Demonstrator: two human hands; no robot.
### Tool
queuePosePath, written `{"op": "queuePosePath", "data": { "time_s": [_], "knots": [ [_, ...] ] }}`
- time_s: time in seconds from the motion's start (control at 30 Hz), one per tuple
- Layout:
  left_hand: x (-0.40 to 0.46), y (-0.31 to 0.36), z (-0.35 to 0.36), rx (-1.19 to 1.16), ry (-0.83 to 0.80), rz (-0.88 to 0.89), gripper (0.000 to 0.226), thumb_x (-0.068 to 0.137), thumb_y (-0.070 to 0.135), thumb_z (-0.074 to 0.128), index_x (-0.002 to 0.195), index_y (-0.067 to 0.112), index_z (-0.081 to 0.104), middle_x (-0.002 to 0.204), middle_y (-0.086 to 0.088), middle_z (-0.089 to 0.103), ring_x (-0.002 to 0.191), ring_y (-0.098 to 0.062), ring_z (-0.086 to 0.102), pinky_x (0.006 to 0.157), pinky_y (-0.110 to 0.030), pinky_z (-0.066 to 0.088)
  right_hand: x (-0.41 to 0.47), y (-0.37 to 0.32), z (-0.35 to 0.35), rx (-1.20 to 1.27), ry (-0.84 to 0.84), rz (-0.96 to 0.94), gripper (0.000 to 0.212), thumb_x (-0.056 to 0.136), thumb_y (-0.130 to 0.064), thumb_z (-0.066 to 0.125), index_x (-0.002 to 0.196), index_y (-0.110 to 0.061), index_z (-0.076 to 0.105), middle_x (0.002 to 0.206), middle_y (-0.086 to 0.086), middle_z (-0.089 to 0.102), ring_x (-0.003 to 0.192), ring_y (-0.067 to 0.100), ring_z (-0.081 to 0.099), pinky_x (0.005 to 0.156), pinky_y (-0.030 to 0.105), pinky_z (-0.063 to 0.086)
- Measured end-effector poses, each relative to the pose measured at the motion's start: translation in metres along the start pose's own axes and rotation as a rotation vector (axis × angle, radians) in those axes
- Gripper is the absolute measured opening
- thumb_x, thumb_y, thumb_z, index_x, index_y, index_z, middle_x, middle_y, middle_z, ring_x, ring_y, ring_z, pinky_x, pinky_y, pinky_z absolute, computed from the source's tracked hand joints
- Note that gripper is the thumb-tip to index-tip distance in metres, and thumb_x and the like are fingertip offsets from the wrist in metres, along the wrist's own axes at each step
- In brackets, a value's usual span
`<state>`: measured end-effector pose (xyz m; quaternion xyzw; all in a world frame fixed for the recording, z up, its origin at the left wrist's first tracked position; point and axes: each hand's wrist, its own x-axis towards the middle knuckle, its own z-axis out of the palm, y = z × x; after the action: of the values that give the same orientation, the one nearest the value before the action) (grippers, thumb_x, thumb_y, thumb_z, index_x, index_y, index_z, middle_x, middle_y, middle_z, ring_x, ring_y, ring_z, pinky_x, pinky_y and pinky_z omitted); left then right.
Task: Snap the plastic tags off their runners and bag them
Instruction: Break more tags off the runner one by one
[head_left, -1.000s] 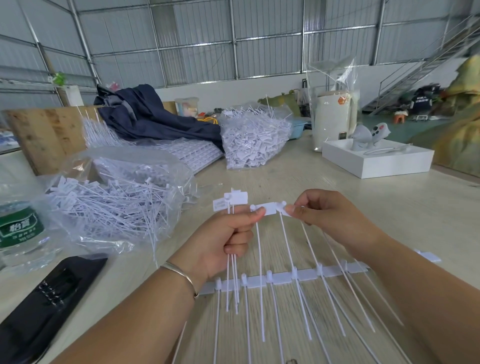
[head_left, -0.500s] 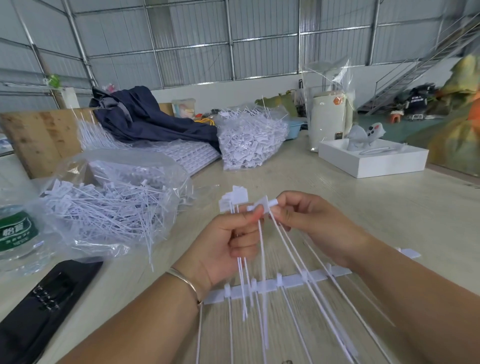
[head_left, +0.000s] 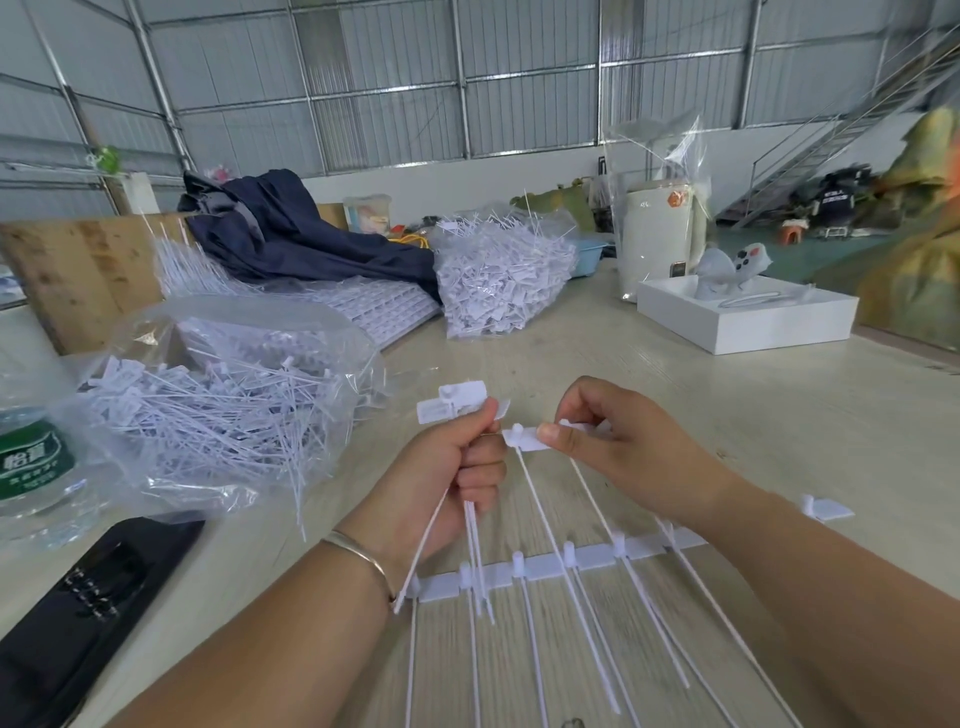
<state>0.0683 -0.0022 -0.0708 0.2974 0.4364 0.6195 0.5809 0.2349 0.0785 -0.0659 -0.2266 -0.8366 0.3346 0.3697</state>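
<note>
A warehouse-like workshop. Corrugated metal walls (head_left: 389, 93) and a steel staircase (head_left: 831, 140) surround a long table (head_left: 675, 415). Bulk bags of tags (head_left: 498, 280) cover it.

Bright, even daylight fills the frame with soft, faint shadows. Wide-angle distortion bends the edges; the right edge and lower corners smear with motion blur.

You are facing grey corrugated metal walls (head_left: 389, 104) braced by steel framing; daylight is falling on the pale wood-grain surface (head_left: 675, 395); a metal staircase (head_left: 831, 140) is rising at right.
</note>
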Motion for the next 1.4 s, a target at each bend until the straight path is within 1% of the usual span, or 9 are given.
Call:
{"op": "queuePosePath", "data": {
  "time_s": [0.2,0.3,0.47,0.6,0.87,1.0,1.17,1.27,1.4],
  "knots": [
    [-0.001,0.0,-0.003,0.04,0.047,0.071,0.023,0.069,0.017,0.067,0.067,0.022,0.045,0.049,0.009,0.021,0.033,-0.001,0.019,0.032,-0.013,0.014,0.001,-0.001,-0.003,-0.081,0.021,-0.048,0.025,0.095,-0.029,0.058,0.083,-0.007,0.054,0.066,-0.004,0.043,0.054,0.002,0.038,0.054,0.013,0.033],
    [-0.002,-0.003,-0.003,0.138,0.084,0.08,0.03,0.082,0.014,0.066,0.066,0.023,0.042,0.051,0.008,0.022,0.035,-0.002,0.019,0.033,-0.014,0.016,0.0,0.001,-0.004,-0.095,0.02,-0.032,0.019,0.097,-0.027,0.054,0.091,-0.009,0.055,0.078,0.01,0.054,0.061,0.004,0.04,0.057,0.014,0.034],
    [-0.003,-0.003,-0.002,0.138,0.099,0.039,0.041,0.084,0.039,0.066,0.052,0.026,0.044,0.049,0.009,0.023,0.037,-0.003,0.019,0.034,-0.015,0.015,0.001,0.004,-0.004,-0.156,0.01,-0.023,0.011,0.099,-0.016,0.05,0.1,-0.008,0.057,0.092,0.017,0.061,0.08,0.023,0.053,0.068,0.025,0.039],
    [-0.001,-0.003,-0.002,0.116,0.112,-0.003,0.044,0.087,0.053,0.059,0.06,0.024,0.041,0.05,0.009,0.022,0.037,-0.003,0.019,0.034,-0.015,0.016,0.002,0.003,-0.005,-0.203,0.036,-0.063,0.008,0.097,-0.012,0.053,0.097,-0.006,0.058,0.088,0.013,0.059,0.073,0.013,0.048,0.062,0.014,0.035],
    [-0.006,0.0,0.0,0.22,0.05,0.101,0.039,0.067,0.042,0.079,0.062,0.029,0.043,0.053,0.009,0.02,0.04,-0.005,0.016,0.035,-0.016,0.015,0.001,0.002,-0.004,-0.24,0.068,-0.084,0.007,0.095,-0.015,0.058,0.099,-0.009,0.058,0.09,0.008,0.059,0.082,0.019,0.053,0.067,0.018,0.038],
    [-0.006,-0.002,0.0,0.311,0.073,0.138,0.035,0.074,0.023,0.079,0.052,0.027,0.053,0.055,0.008,0.021,0.042,-0.006,0.017,0.036,-0.017,0.016,0.0,0.002,-0.005,-0.224,0.071,-0.075,0.009,0.095,-0.016,0.059,0.101,-0.01,0.058,0.089,0.007,0.057,0.074,0.009,0.05,0.065,0.011,0.037],
    [-0.005,-0.002,-0.002,0.227,0.099,0.171,0.037,0.079,0.015,0.075,0.048,0.025,0.058,0.052,0.009,0.022,0.039,-0.005,0.017,0.035,-0.016,0.017,0.002,0.004,-0.007,-0.346,0.129,0.023,0.016,0.091,-0.04,0.058,0.086,-0.025,0.054,0.072,-0.009,0.055,0.064,0.003,0.051,0.094,0.036,0.037],
    [-0.006,0.003,-0.004,0.119,0.079,0.169,0.023,0.068,0.021,0.077,0.057,0.024,0.058,0.05,0.01,0.022,0.037,-0.003,0.016,0.032,-0.015,0.014,0.004,0.004,-0.012,-0.301,0.13,0.139,0.036,0.085,-0.054,0.058,0.066,-0.025,0.049,0.056,-0.013,0.046,0.056,0.003,0.045,0.087,0.037,0.036],
    [-0.007,0.007,-0.009,0.066,0.017,0.163,0.034,0.07,0.022,0.075,0.061,0.024,0.043,0.047,0.011,0.022,0.036,-0.003,0.016,0.032,-0.015,0.015,0.005,0.005,-0.012,-0.067,0.123,0.188,0.048,0.081,-0.055,0.065,0.057,-0.02,0.043,0.048,-0.014,0.036,0.048,0.002,0.037,0.065,0.022,0.029]
  ]
}}
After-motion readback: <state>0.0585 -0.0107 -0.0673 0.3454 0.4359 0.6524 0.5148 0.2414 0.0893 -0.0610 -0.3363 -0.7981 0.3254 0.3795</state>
